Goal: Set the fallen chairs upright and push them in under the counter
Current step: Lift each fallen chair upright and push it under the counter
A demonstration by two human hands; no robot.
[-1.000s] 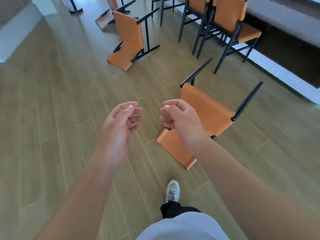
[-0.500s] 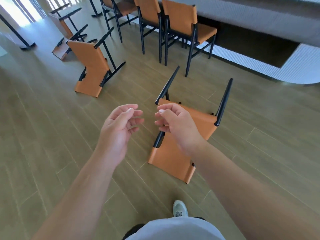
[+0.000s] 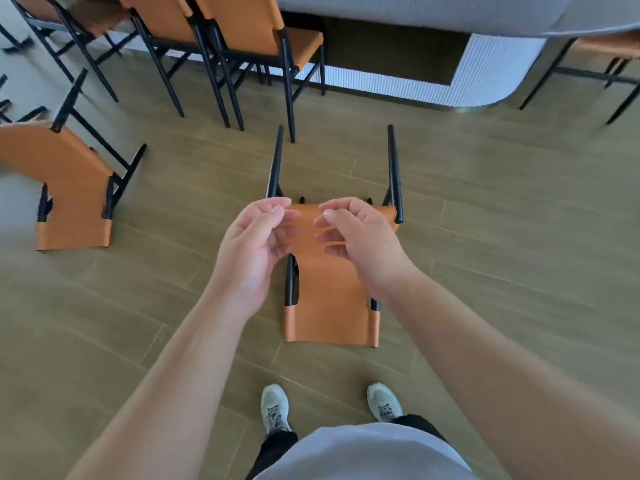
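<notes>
- The fallen chair (image 3: 329, 299) lies on its back on the floor just ahead of the feet, its long axis pointing toward the worktop (image 3: 485, 74), legs toward it.
- Left hand (image 3: 254, 251) and right hand (image 3: 360, 244) hover above it, equally near, each grip loosely curled, holding nothing.
</notes>
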